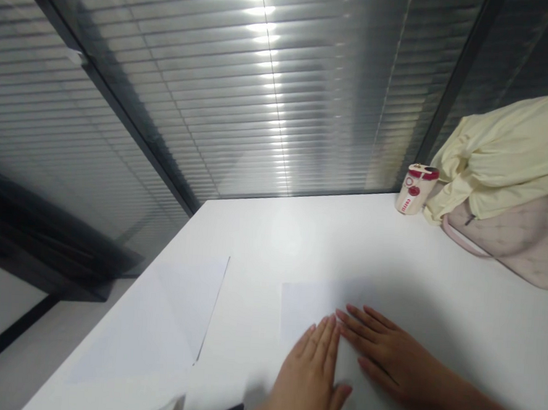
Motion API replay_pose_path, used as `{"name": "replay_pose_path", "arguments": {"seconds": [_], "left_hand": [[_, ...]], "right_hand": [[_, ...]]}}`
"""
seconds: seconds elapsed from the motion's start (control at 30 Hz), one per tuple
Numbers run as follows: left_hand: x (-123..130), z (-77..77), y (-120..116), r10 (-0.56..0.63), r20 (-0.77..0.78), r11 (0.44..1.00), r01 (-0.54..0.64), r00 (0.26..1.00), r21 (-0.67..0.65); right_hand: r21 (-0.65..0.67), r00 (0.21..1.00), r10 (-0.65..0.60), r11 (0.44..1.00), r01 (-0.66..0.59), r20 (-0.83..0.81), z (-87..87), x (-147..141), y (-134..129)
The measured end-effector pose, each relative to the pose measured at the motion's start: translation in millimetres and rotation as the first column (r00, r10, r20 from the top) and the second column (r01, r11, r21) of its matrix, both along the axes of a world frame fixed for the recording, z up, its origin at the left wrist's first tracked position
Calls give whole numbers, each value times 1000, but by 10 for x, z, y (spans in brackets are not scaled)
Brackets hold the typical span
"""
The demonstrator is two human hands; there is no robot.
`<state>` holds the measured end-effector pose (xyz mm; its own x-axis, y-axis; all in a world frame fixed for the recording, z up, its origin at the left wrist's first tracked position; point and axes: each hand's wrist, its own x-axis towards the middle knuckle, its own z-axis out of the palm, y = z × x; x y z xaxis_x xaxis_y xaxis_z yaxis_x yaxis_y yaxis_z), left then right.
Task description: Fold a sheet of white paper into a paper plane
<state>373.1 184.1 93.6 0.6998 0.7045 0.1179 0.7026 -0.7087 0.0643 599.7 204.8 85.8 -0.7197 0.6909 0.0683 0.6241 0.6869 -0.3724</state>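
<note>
A pale sheet of paper (306, 303) lies flat on the white table, and both hands rest over its near side. My left hand (307, 377) is palm down with fingers stretched out and the thumb apart, its fingertips on the lower part of the sheet. Coming in from the right, my right hand (386, 351) also lies flat, fingers extended, its fingertips close to those of the left hand. Under the hands the sheet's near edge is hidden. Neither hand grips anything.
Larger white paper (165, 316) lies at the left of the table (263, 235). A cream and red can-shaped container (417, 189) stands at the back right, beside a pink bag (522, 239) with a pale yellow cloth (514, 151) on it. Glass with blinds (261, 105) borders the far edge.
</note>
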Motion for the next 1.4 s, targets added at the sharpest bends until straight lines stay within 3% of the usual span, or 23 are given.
{"name": "replay_pose_path", "arguments": {"seconds": [0.23,0.43,0.63,0.73,0.8,0.87,0.93,1.1,1.23,1.4], "left_hand": [[-46,-80,-76,48,-17,987,-45,999,155],[-421,-116,-137,54,-24,903,-39,998,427],[-765,-114,-239,132,-79,852,-72,988,519],[-781,-22,-224,118,-93,876,-59,989,479],[-746,95,-130,126,-42,905,-98,991,414],[-696,217,41,218,47,924,-222,975,312],[-647,287,255,307,123,924,-327,944,197],[-588,124,633,232,102,972,-235,967,14],[-586,-11,635,234,110,972,-234,966,-8],[-588,-7,607,268,120,963,-266,956,-32]], "right_hand": [[-10,1000,-19,1000,19,0,-9,-20,-9],[-66,1000,-24,998,25,12,-22,-11,4],[-136,1000,-20,991,17,-16,-13,-8,-24],[-157,993,-76,986,61,-90,-18,75,67],[-111,952,-245,967,228,-181,-33,176,219],[-14,876,-399,911,411,-271,-66,294,418],[63,850,-430,881,468,-304,-112,393,604],[23,834,-424,887,461,-354,-205,450,767],[4,788,-420,882,472,-450,-192,422,732],[4,748,-381,890,456,-544,-165,392,725]]}}
